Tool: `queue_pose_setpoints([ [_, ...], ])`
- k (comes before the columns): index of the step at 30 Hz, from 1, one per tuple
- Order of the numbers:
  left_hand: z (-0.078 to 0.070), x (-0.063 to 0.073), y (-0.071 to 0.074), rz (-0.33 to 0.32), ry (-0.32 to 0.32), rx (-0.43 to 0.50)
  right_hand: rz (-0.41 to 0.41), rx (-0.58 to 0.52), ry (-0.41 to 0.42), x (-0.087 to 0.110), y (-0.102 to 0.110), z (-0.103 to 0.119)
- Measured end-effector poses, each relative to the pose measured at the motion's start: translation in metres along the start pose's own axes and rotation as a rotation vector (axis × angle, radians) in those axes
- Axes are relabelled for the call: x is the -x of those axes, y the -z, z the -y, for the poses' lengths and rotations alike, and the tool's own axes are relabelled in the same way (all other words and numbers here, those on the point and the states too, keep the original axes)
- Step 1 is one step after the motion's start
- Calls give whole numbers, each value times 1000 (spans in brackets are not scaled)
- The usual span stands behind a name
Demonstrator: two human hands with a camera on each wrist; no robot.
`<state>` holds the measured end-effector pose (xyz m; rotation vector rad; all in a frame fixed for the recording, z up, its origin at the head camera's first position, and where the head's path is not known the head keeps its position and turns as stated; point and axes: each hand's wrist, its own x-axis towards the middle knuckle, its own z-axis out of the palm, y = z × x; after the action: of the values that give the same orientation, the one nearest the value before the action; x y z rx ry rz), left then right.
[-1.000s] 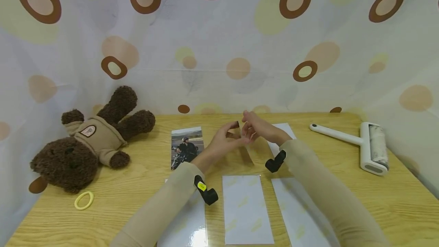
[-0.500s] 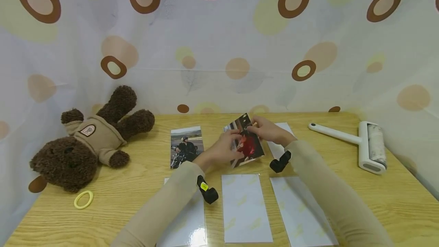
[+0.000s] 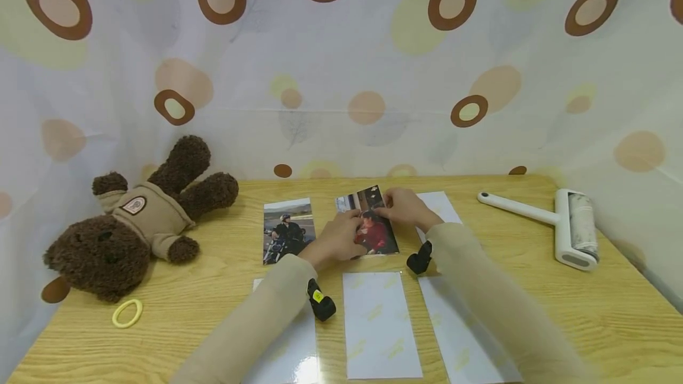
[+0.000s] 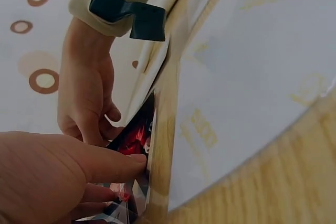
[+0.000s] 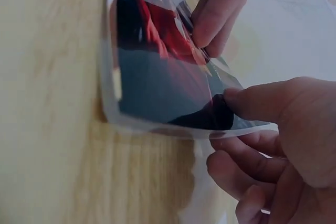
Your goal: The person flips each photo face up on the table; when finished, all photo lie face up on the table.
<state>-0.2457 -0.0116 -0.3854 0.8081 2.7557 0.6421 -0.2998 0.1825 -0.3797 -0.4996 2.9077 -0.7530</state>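
Observation:
A glossy photo (image 3: 376,236) showing a figure in red lies low over the back middle of the table, slightly tilted. My left hand (image 3: 338,239) holds its left side, with the thumb near the bottom edge and fingers over the picture. My right hand (image 3: 408,209) pinches the right edge. In the right wrist view, that thumb (image 5: 252,100) rests on top of the photo while the curled fingers sit under its rim. To the left lies another photo (image 3: 287,227) of a motorcycle rider, partly behind my left wrist.
White sheets with faint yellow print lie in front, the middle sheet (image 3: 380,325) fully visible. Another sheet (image 3: 440,203) is partly behind my right arm. A lint roller (image 3: 571,227) is at right. A brown teddy bear (image 3: 149,218) and a yellow ring (image 3: 127,314) lie at left.
The photo has turned from edge-on to picture side up and come down nearer the table. Both hands have moved with it, and the right hand now grips its right edge.

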Motion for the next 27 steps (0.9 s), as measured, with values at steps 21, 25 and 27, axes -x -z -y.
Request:
queue_pose_setpoints([
  [21, 13, 5, -1, -107, -11, 77, 194, -40, -121, -20, -9, 10],
  [25, 9, 2, -2, -139, -24, 112, 184, -106, -116, -13, -2, 9],
  [27, 5, 1, -3, -156, -17, 137, 175, -113, -111, -7, 3, 6],
])
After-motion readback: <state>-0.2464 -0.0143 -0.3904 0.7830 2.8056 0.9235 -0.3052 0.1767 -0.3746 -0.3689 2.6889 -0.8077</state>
